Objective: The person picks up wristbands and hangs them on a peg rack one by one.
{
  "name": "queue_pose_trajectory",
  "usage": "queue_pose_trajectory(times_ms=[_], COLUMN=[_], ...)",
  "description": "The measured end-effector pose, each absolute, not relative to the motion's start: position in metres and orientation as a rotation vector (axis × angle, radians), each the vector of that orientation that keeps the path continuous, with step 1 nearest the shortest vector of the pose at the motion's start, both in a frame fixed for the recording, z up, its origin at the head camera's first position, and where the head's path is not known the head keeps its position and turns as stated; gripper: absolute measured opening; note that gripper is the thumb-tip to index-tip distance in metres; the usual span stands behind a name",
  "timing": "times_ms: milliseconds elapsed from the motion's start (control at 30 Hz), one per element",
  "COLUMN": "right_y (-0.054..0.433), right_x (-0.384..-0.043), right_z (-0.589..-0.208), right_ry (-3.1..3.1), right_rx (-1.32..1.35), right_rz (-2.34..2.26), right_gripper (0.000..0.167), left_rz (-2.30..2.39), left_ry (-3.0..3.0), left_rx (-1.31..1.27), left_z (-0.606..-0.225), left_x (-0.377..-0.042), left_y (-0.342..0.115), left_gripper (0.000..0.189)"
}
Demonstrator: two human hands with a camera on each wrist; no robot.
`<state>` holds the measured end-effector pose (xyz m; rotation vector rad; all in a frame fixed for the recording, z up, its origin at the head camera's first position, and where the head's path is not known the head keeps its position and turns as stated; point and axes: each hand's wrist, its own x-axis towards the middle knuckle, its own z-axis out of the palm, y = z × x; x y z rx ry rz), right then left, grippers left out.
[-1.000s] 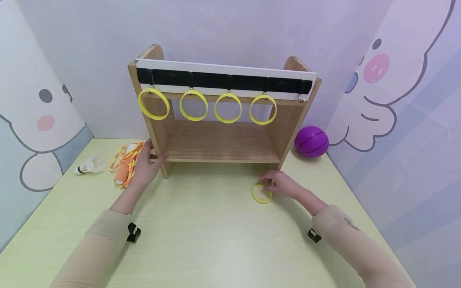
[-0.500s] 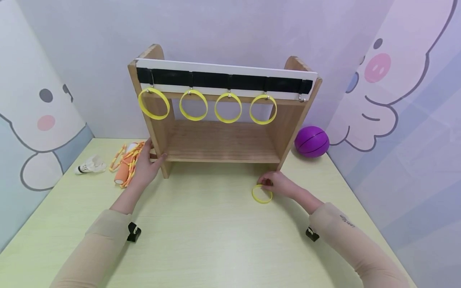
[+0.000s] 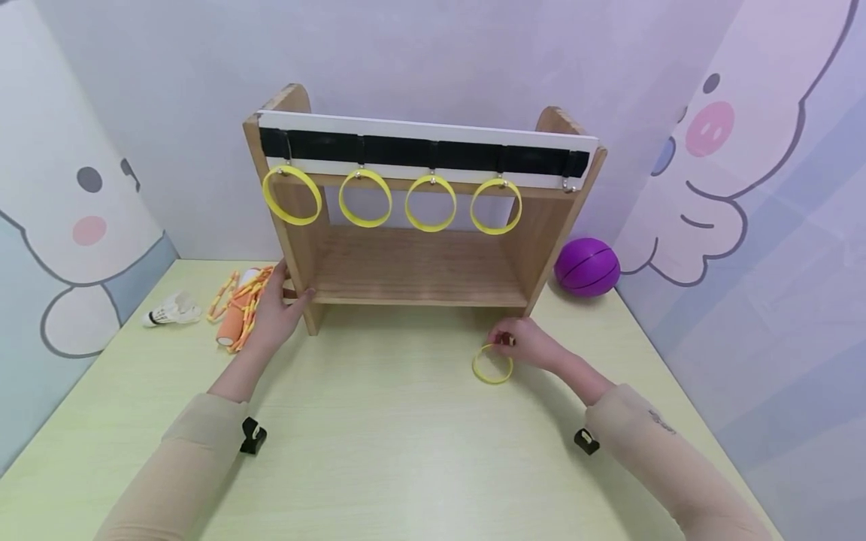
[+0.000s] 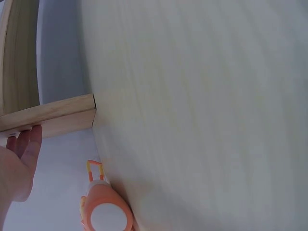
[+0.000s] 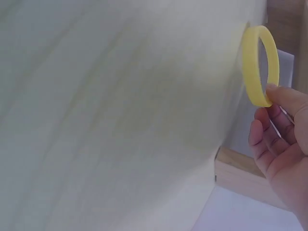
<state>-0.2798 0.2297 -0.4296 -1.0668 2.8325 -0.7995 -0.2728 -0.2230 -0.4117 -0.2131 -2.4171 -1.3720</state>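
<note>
My right hand pinches a yellow ring between thumb and fingers, low in front of the wooden shelf's right foot. In the right wrist view the ring stands on edge close over the table, the thumb on its rim. At the other end, my left hand grips the left side panel of the wooden shelf, its thumb at the front edge. Several more yellow rings hang in a row from hooks on the white rail with a black strip. The rightmost hook carries no ring.
A purple ball lies right of the shelf. On the left are an orange-handled skipping rope and a shuttlecock, both on the pale table. Walls with cartoon figures enclose the back and sides.
The ring in my right hand has tipped slightly more upright, and that hand has risen a little. My left hand stays on the shelf's side.
</note>
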Motion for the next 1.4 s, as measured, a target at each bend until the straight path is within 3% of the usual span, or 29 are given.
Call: queue_pose_trajectory(times_ms=[1000,1400], right_y=[0.237,0.241], right_x=[-0.248,-0.233], right_z=[-0.349,-0.296], right_ry=[2.966,3.073], right_rx=[-1.204,-1.342], right_rz=[-1.006,-1.199], right_gripper=[0.015,0.023], left_rz=[-1.371,-1.367], left_ry=[-2.412,-2.416], left_rx=[-0.218,-0.207], left_z=[-0.410,-0.412], left_x=[-0.272,-0.272], left_y=[-0.222,-0.223], left_gripper=[0.068,0.068])
